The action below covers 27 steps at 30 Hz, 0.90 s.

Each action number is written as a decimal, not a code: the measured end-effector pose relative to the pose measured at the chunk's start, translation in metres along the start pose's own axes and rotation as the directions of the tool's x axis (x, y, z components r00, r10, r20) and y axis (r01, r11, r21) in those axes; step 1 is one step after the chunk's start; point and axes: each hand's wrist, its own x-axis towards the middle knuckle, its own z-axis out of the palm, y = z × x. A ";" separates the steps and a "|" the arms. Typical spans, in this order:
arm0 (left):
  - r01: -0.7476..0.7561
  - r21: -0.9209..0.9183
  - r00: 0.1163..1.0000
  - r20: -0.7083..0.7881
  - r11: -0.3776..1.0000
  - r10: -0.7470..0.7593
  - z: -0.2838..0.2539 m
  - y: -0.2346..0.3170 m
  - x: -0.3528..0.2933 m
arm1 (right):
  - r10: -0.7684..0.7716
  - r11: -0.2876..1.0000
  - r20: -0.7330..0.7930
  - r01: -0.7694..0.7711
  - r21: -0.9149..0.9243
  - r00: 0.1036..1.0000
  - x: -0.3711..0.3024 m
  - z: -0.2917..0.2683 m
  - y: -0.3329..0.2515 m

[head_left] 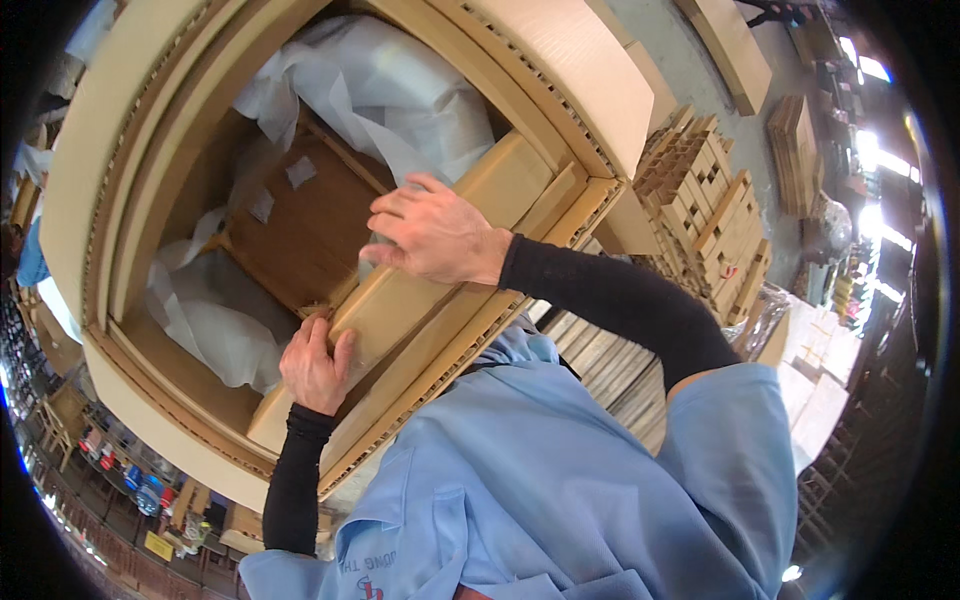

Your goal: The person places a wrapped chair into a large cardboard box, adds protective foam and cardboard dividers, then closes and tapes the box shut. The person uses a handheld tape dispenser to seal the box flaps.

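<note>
A large open cardboard box (560, 60) stands in front of me with its flaps folded outward. Along its near inner wall runs a long folded cardboard insert (390, 318). My left hand (316, 366) is closed over the insert's far edge, thumb on top. Farther right, my right hand (440, 235) curls its fingers over the same edge; its palm hides part of the contact. Deeper in the box lies a brown wooden piece of furniture (325, 225), with white foam wrap (385, 85) bunched at the far side and more at the left.
To the right stands a stack of slotted cardboard dividers (705, 215). Beyond it are flat cardboard stacks (797, 155) and a long carton (728, 50) on the grey floor. White-topped packages (815, 365) sit at the lower right. Cluttered shelves or tables (150, 490) are at the lower left.
</note>
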 end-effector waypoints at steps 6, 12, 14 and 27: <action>-0.097 -0.534 0.987 0.055 0.840 0.149 0.018 0.076 0.130 | 0.311 0.950 -0.705 -0.234 0.208 0.638 -0.058 -0.040 0.011; 0.116 -0.663 0.718 0.570 0.740 0.399 0.061 0.184 0.273 | 0.526 0.782 -0.725 -0.587 0.209 0.444 -0.122 -0.038 0.045; 0.296 -0.667 0.627 0.676 0.684 0.387 0.078 0.191 0.290 | 0.518 0.777 -0.718 -0.607 0.168 0.465 -0.120 -0.037 0.045; 0.341 -0.892 0.745 0.449 0.297 0.494 0.089 0.174 0.274 | 0.572 0.698 -0.619 -0.716 0.023 0.538 -0.115 -0.035 0.041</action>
